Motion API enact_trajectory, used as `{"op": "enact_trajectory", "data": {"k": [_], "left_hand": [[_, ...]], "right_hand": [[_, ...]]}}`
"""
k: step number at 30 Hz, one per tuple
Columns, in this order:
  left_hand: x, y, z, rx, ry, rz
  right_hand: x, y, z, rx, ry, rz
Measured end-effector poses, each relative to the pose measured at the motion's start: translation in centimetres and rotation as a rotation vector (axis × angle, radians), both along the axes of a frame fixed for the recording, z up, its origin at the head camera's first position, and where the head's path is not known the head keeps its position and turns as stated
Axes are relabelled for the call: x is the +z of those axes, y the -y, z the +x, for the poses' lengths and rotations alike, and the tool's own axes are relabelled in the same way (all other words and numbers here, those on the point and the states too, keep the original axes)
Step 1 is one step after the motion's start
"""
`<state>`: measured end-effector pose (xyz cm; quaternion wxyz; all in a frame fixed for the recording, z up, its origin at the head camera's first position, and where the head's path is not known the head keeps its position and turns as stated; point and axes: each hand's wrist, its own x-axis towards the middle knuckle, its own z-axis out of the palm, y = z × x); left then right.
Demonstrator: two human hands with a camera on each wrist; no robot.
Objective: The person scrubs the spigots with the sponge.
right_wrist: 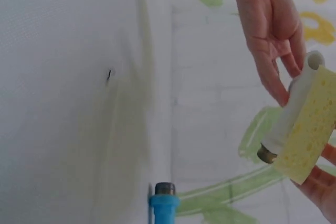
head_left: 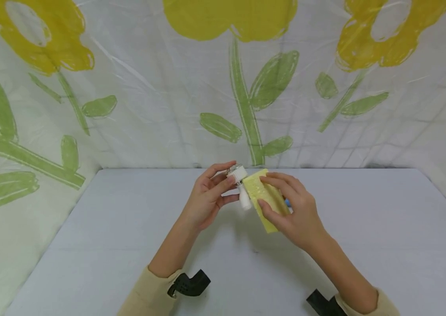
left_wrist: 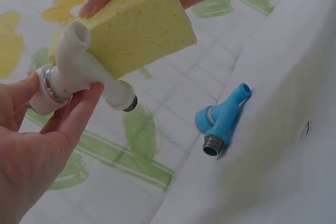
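My left hand holds a white plastic water tap by its ribbed knob, thumb on one side and fingers on the other. The tap is up off the table, its dark-tipped threaded end pointing down and right in the left wrist view. A yellow sponge block is in the grip of my right hand, between thumb and fingers. One face of the sponge lies along the tap's body. Behind the right hand, a blue tap with a metal threaded end rests on the table, mostly hidden in the head view.
The white table spreads out below both hands. At its far edge hangs a pale sheet printed with yellow flowers and green leaves. A small dark mark shows on the tabletop. Black wrist mounts sit at both sleeves.
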<state>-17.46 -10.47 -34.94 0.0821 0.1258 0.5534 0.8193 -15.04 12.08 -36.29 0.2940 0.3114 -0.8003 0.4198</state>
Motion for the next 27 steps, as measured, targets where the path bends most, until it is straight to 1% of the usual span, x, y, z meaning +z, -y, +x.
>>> {"op": "enact_trajectory", "data": {"k": [4,8,11,15,18,23,27], "left_hand": [[0.1,0.0,0.0,0.017,-0.027,-0.045],[0.0,0.0,-0.1,0.025,-0.055,-0.073],[-0.1,-0.1,-0.2,0.014,-0.06,-0.078],[-0.1,-0.1,-0.2,-0.01,-0.059,-0.077],[-0.1,0.0,-0.2,-0.027,-0.073,-0.079],[-0.2,0.0,-0.2,-0.024,-0.099,-0.081],[-0.3,-0.1,-0.2,-0.015,-0.099,-0.085]], "right_hand": [[0.2,0.0,0.2,0.012,-0.004,0.018],[0.5,-0.1,0.2,-0.013,-0.024,0.068],[0.7,-0.2,0.1,-0.048,-0.031,0.102],[0.9,-0.3,0.0,-0.081,-0.025,0.118],[1.0,-0.4,0.0,-0.103,-0.022,0.129],[1.2,-0.2,0.4,-0.127,-0.01,0.155],[1.4,0.1,0.8,-0.122,-0.034,0.178]]}}
